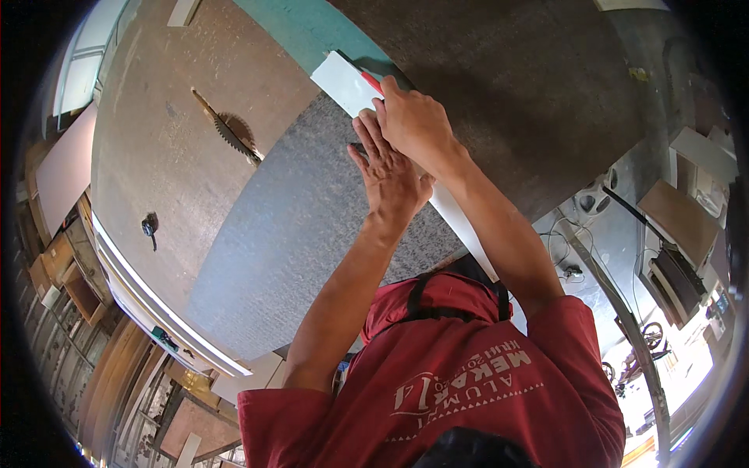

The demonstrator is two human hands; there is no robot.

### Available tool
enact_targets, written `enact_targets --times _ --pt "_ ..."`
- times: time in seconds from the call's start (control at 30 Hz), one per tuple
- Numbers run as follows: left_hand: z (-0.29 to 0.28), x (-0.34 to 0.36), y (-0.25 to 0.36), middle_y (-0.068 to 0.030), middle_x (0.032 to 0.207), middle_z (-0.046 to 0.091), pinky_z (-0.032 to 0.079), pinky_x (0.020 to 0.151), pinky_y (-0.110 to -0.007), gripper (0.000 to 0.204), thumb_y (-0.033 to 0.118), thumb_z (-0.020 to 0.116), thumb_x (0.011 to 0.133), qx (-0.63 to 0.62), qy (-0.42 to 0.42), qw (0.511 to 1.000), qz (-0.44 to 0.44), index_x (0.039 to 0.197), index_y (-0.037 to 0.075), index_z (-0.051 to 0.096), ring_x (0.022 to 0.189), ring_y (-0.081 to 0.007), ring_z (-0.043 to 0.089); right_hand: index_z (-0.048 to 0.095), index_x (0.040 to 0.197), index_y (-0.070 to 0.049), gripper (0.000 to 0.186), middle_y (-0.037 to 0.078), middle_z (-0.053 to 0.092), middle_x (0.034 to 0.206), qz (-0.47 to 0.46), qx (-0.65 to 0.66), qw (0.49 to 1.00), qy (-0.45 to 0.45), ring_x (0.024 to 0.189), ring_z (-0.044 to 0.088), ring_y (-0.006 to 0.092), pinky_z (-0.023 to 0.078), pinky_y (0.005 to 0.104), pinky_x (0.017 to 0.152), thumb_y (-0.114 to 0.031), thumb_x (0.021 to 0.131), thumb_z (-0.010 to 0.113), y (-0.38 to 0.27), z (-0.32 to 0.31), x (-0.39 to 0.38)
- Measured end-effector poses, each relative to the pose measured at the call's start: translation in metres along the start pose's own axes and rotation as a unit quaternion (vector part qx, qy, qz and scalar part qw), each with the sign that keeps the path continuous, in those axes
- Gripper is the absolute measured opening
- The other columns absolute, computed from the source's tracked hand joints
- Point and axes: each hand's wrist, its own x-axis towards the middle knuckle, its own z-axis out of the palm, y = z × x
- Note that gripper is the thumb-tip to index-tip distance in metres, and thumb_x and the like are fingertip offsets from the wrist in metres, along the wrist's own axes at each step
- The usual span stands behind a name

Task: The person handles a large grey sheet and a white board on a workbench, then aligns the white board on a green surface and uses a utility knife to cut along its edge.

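A long white strip lies slantwise across the grey speckled sheet and passes beneath both my hands. My left hand is spread flat on it, fingers stretched toward the far end. Just beyond, my right hand is closed around a slim red tool, whose tip points at the strip; whether it is a pen or a cutter I cannot make out. A small dark piece shows beside the left fingers, mostly hidden.
A toothed circular saw blade stands up through the brown table on the left. A small black object lies nearer. At the right is a dark brown surface; a teal band runs along the far side.
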Motion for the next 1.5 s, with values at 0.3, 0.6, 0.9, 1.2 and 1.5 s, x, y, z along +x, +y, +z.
enact_targets --times 0.3,0.6,0.9,1.2,1.5 --pt "0.015 0.000 -0.002 -0.0353 0.162 0.007 0.019 0.118 -0.065 0.112 0.038 0.075 0.077 0.035 0.012 0.999 -0.011 0.155 -0.013 0.012 0.152 -0.0504 0.006 0.049 0.108 -0.002 0.027 0.023 0.067 0.072 0.000 -0.007 1.000 -0.017 0.071 0.069 0.0435 0.056 0.0542 0.062 -0.026 0.100 0.056 0.026 -0.003 -0.049" --pt "0.002 -0.003 0.004 -0.0403 0.159 0.009 0.020 0.116 -0.069 0.135 0.054 0.089 0.066 -0.019 0.029 0.999 -0.006 0.150 -0.020 0.014 0.151 -0.0539 0.007 0.048 0.111 -0.004 0.024 0.022 0.067 0.069 0.053 -0.021 0.996 -0.068 0.067 0.069 0.0434 0.054 0.0552 0.059 -0.022 0.098 0.057 0.056 -0.023 -0.149" --pt "0.007 -0.001 0.002 -0.0400 0.160 0.007 0.018 0.115 -0.071 0.132 0.053 0.087 0.070 0.020 0.014 1.000 0.001 0.152 -0.017 0.010 0.151 -0.0526 0.006 0.047 0.113 -0.005 0.026 0.018 0.065 0.064 0.094 -0.032 0.990 -0.100 0.060 0.067 0.0414 0.053 0.0537 0.054 -0.024 0.099 0.058 0.086 -0.031 -0.230" --pt "0.012 0.001 -0.001 -0.0405 0.160 0.006 0.020 0.114 -0.072 0.135 0.058 0.085 0.071 0.049 0.002 0.999 0.007 0.153 -0.017 0.008 0.152 -0.0523 0.004 0.047 0.110 -0.005 0.024 0.019 0.065 0.066 0.164 -0.032 0.976 -0.142 0.062 0.066 0.0425 0.051 0.0536 0.055 -0.023 0.099 0.059 0.095 -0.046 -0.288" --pt "0.014 0.003 -0.004 -0.0405 0.160 0.003 0.019 0.114 -0.073 0.136 0.063 0.080 0.073 0.074 -0.020 0.997 0.003 0.153 -0.016 0.004 0.152 -0.0521 0.001 0.046 0.111 -0.005 0.023 0.019 0.068 0.072 0.198 -0.025 0.964 -0.177 0.067 0.068 0.0424 0.053 0.0537 0.059 -0.025 0.102 0.054 0.103 -0.049 -0.314"
